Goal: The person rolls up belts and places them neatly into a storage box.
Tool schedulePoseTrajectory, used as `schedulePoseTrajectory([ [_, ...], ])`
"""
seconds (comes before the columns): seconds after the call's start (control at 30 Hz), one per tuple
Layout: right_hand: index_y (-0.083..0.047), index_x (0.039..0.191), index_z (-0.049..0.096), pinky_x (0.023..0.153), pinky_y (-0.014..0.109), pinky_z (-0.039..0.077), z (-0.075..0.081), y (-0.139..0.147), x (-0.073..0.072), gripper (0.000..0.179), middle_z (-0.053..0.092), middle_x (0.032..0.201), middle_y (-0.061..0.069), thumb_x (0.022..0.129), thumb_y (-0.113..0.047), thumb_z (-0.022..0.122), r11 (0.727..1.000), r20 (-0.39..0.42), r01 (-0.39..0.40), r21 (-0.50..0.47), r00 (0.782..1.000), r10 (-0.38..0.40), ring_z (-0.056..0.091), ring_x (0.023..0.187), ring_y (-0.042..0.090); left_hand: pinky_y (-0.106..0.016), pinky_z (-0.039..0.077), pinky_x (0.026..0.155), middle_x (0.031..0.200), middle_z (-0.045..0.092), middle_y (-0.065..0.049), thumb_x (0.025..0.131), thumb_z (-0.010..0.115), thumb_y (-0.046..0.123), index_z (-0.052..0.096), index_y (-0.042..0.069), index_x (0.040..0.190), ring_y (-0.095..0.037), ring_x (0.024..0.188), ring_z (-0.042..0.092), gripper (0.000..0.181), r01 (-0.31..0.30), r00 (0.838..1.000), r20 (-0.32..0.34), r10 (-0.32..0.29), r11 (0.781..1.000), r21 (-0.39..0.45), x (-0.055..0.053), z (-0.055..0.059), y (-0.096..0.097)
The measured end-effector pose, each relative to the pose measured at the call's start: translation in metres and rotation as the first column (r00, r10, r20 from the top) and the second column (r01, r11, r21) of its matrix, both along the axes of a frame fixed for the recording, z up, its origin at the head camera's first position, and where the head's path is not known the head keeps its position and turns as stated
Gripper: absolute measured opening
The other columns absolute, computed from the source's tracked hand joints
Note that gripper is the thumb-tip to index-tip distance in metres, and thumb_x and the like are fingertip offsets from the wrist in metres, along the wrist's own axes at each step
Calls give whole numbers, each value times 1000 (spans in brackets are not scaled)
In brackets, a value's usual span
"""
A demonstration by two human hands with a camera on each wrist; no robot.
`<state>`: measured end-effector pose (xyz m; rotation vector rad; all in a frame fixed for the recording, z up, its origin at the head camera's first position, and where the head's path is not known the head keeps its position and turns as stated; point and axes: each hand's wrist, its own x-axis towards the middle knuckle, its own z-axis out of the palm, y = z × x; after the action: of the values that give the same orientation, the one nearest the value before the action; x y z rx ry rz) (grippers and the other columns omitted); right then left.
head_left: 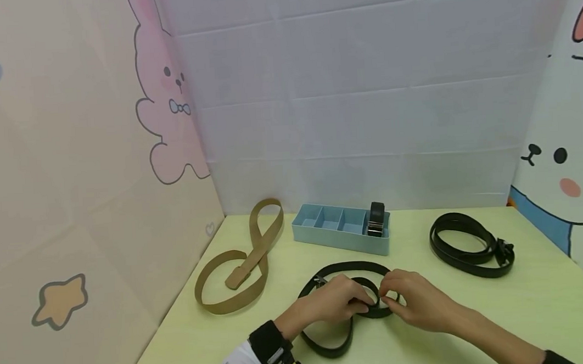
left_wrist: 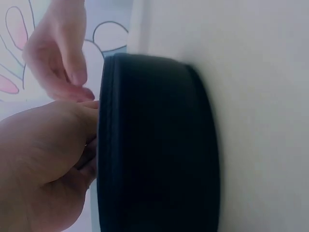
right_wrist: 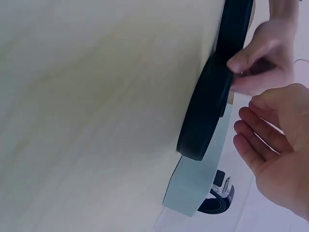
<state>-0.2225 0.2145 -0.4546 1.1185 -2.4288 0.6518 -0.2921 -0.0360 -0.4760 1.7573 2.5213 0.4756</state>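
A black belt (head_left: 355, 266) stands on its edge on the table, partly curled in loops, its metal buckle (head_left: 320, 281) half behind my left hand (head_left: 334, 300). In the right wrist view the thumb and fingers of that left hand (right_wrist: 273, 53) pinch the strap (right_wrist: 205, 111). My right hand (head_left: 419, 302) is just right of the small inner coil. Its fingers are loosely bent, with nothing between them, as the right wrist view shows of this hand (right_wrist: 282, 140). Close to the left wrist camera, the belt's broad side (left_wrist: 154, 145) covers part of the left fingers.
Behind the hands is a blue divided box (head_left: 341, 242) with a rolled black belt (head_left: 376, 217) in its right compartment. To the left lies a tan belt (head_left: 262, 249) in loose loops. Another coiled black belt (head_left: 466, 264) is at the right. Printed sheets surround the table.
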Motion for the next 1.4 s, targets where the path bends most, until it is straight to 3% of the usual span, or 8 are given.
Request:
schedulePoseTrajectory([
  [0.2, -17, 107, 82, 87, 35, 65, -9, -3, -4, 23, 79, 117, 1, 91, -7, 94, 996, -26, 0, 86, 1000, 2, 74, 107, 20, 1, 47, 81, 120, 88, 2, 108, 78, 15, 88, 14, 127, 4, 97, 78, 21, -21, 998, 53, 21, 1000, -2, -10, 2, 0],
  [0.47, -20, 94, 83, 91, 37, 64, -22, -7, -18, 29, 76, 101, -9, 78, -6, 102, 989, -153, -90, 115, 982, 107, 73, 102, 16, 0, 48, 81, 118, 88, 1, 108, 79, 15, 87, 14, 127, 5, 96, 77, 21, -18, 997, 76, 17, 1000, 3, -12, 2, -1],
  [0.53, -20, 95, 83, 87, 33, 63, -21, -7, -18, 28, 76, 100, -8, 80, -4, 100, 988, -133, -97, 120, 985, 113, 72, 97, 12, 0, 50, 85, 118, 88, 2, 108, 79, 15, 87, 14, 126, 4, 100, 78, 20, -7, 999, 49, 6, 1000, 14, -11, 1, -4],
  [0.7, -18, 97, 84, 79, 28, 62, -15, -8, -18, 21, 77, 99, -6, 88, -2, 94, 986, 4, -100, 133, 995, 100, 71, 92, 9, -7, 52, 95, 124, 86, 3, 110, 74, 8, 86, 16, 127, -3, 112, 78, 22, 2, 997, -80, 2, 999, 47, -5, 7, -19],
  [0.87, -17, 96, 83, 78, 29, 61, -11, -7, -20, 19, 79, 96, -7, 90, -1, 91, 986, 76, -115, 123, 991, 106, 72, 89, 11, -15, 54, 101, 130, 83, 3, 106, 73, 4, 85, 17, 128, -9, 121, 76, 29, -77, 984, -158, 76, 997, 0, 1, 15, -42],
  [1.03, -16, 94, 83, 77, 28, 61, -10, -6, -24, 16, 79, 93, -6, 91, -2, 91, 985, 96, -131, 117, 988, 120, 72, 87, 11, -17, 58, 99, 129, 79, 1, 107, 80, 17, 88, 18, 120, -12, 118, 76, 15, -122, 963, -243, 114, 992, -16, -1, 9, -51],
  [1.23, -16, 93, 83, 75, 27, 60, -10, -5, -25, 15, 79, 91, -5, 91, -4, 91, 984, 107, -144, 107, 985, 132, 72, 85, 9, -12, 56, 86, 124, 75, 1, 109, 77, 13, 86, 20, 115, -9, 104, 76, 13, -228, 947, -228, 226, 973, 16, -5, 2, -53],
  [1.4, -15, 94, 83, 73, 26, 60, -8, -5, -30, 14, 78, 90, -4, 91, -4, 91, 981, 109, -159, 113, 983, 147, 73, 82, 9, -8, 53, 81, 109, 82, 5, 103, 84, 10, 83, 19, 107, -3, 94, 77, 10, -199, 961, -180, 210, 977, 80, 0, 7, -53],
])
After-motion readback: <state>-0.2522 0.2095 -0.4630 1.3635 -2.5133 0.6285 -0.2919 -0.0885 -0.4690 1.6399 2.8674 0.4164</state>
